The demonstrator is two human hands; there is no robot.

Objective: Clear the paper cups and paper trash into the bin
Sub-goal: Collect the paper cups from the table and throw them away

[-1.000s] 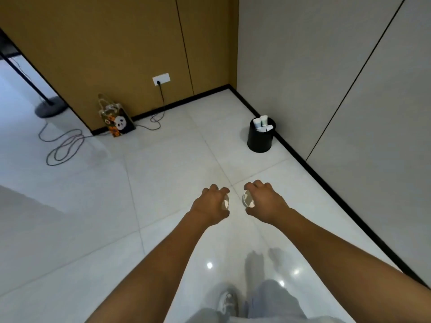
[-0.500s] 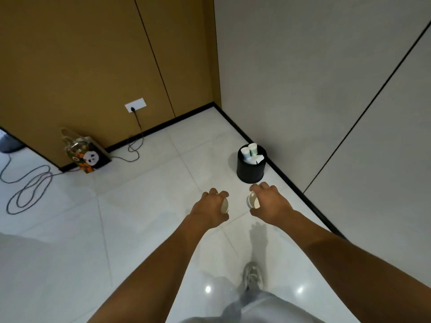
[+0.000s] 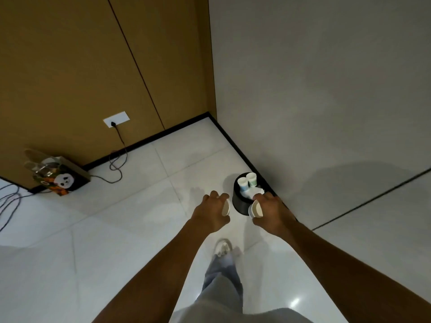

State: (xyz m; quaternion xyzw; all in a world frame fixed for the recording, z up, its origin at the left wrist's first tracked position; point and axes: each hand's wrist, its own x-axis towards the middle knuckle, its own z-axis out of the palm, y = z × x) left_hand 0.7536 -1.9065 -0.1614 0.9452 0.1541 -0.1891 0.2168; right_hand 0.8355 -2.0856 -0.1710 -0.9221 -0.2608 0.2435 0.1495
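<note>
Each hand is grasping one white paper cup: left hand [image 3: 211,212], right hand [image 3: 270,212]; round black bin [image 3: 240,202] at 12 o'clock is already holding cups, these two remaining

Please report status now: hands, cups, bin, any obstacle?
Left hand grips one paper cup; right hand grips another cup. Black bin just ahead, already holds cups and paper. No obstacle visible.

the floor [image 3: 130,229] is glossy, smooth white tile. the bin [image 3: 239,203] looks matt black. the cups [image 3: 243,184] inside are paper.
</note>
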